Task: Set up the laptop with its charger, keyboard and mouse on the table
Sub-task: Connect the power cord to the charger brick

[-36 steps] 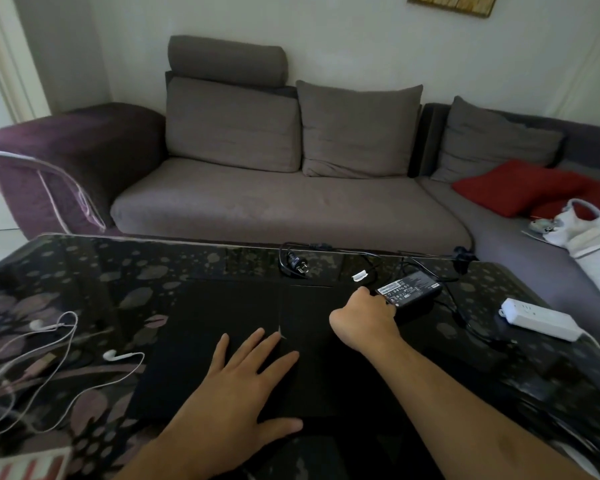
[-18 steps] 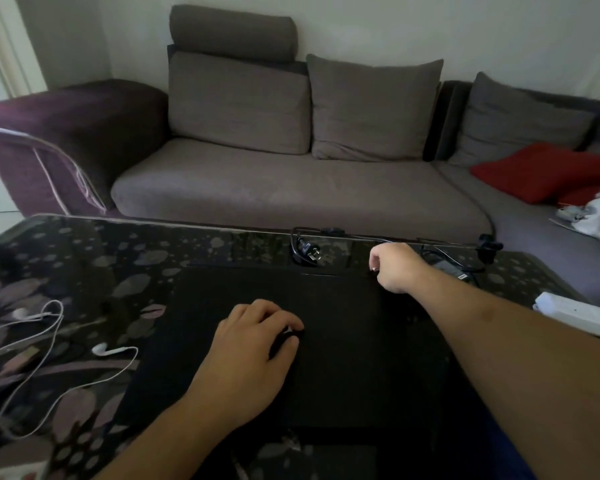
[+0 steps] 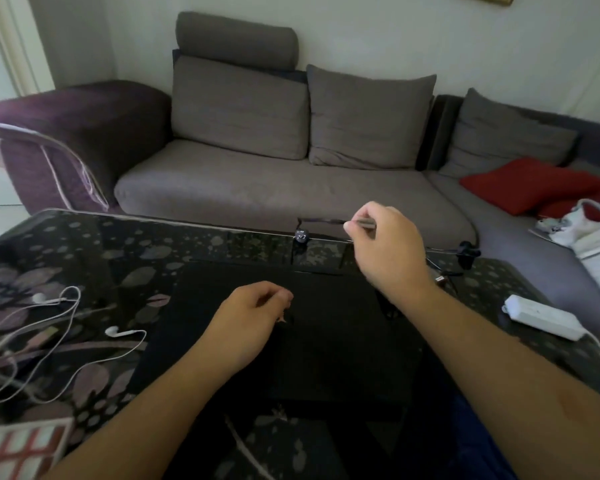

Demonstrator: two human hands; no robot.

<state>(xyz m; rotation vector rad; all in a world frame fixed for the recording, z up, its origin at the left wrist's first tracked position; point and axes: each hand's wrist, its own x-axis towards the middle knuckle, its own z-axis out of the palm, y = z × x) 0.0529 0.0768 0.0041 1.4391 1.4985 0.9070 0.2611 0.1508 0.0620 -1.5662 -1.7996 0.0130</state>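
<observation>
A shut black laptop [image 3: 326, 341] lies flat on the dark flowered glass table [image 3: 118, 244]. My right hand [image 3: 385, 244] is raised over the table's far edge and pinches the thin end of the black charger cable [image 3: 321, 221]. From there the cable runs left to its plug [image 3: 301, 236], which lies at the table edge. My wrist hides most of the charger brick; only a corner [image 3: 440, 279] shows. My left hand [image 3: 246, 323] hovers over the laptop lid with curled fingers, and I see nothing in it. No keyboard or mouse shows.
White earphones [image 3: 111, 330] and tangled cords lie at the table's left. A white power strip [image 3: 542, 317] sits at the right edge. A grey sofa [image 3: 257, 188] stands right behind the table, with a red cushion [image 3: 527, 183] and a white bag [image 3: 582, 226].
My right hand has left the charger brick and risen with the cable end pinched. My left hand went from lying flat on the lid to curled and lifted.
</observation>
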